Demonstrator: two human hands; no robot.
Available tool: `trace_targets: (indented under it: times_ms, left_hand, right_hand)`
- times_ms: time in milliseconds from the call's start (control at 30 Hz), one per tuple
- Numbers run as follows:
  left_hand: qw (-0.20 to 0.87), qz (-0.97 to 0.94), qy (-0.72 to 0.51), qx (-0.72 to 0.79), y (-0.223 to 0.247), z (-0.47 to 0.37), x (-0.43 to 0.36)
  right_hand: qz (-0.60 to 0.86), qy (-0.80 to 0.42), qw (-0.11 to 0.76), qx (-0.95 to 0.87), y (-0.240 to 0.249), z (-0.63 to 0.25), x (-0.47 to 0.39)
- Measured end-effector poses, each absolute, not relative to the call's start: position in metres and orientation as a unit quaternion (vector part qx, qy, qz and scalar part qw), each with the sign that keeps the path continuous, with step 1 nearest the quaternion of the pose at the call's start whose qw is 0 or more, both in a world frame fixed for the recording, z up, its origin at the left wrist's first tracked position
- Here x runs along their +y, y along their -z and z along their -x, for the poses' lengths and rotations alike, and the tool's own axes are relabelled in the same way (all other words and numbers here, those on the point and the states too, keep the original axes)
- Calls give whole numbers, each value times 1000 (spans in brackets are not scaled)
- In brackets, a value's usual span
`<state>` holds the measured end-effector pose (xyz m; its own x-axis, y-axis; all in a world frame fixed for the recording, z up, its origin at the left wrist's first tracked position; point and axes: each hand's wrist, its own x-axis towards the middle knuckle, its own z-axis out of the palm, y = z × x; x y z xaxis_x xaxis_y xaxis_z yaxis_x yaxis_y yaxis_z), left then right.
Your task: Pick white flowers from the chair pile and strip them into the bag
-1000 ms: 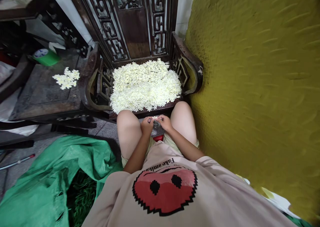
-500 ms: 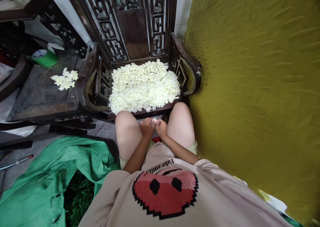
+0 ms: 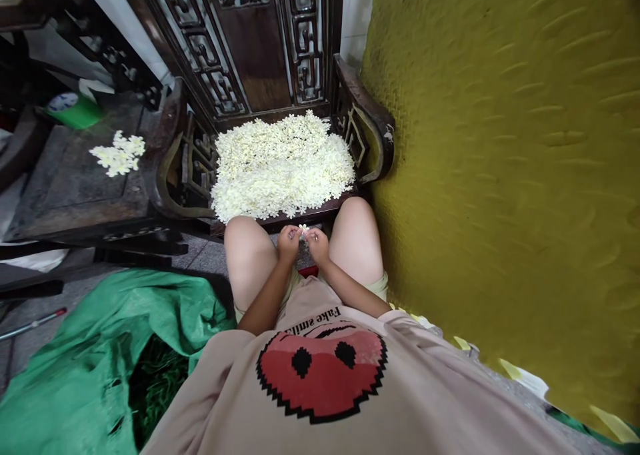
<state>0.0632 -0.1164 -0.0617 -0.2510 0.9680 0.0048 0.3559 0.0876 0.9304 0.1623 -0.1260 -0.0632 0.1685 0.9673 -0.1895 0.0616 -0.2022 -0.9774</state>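
Between my knees, both hands are close together with fingers pinched. A small white flower (image 3: 303, 228) shows between the fingertips. My left hand (image 3: 288, 243) grips it from the left side, and my right hand (image 3: 317, 245) from the right. Fingers partly hide the flower's lower part. Just beyond my hands, a thick heap of white flowers (image 3: 285, 168) covers the seat of a dark carved wooden chair (image 3: 389, 131).
On a wooden seat (image 3: 75, 175) at left lie a small bunch of white flowers (image 3: 119, 153) and a green roll (image 3: 75, 110). A green sack (image 3: 95, 335) with dark green strands (image 3: 157, 388) stands at lower left. A yellow-green textured surface (image 3: 500, 141) rises at right.
My hands have moved slightly forward and turned, their fingertips now raised around the flower, which shows more clearly. The whole view has shifted a little.
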Motion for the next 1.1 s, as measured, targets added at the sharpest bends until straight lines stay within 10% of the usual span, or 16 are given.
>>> trace_targets:
  times_ms: [367,700,1100]
  left_hand:
    - [233,-526,-409,708,73,-67,-129]
    - [260,-610,-271,697,84,-61,-116]
    - [288,-655,-224,662,90,-44,-119]
  right_hand:
    - [636,-284,359,-622,71,-159,-141]
    - [654,-521,414,-360,89,-164,-116]
    - [610,-455,266,-591,88,-180,-106]
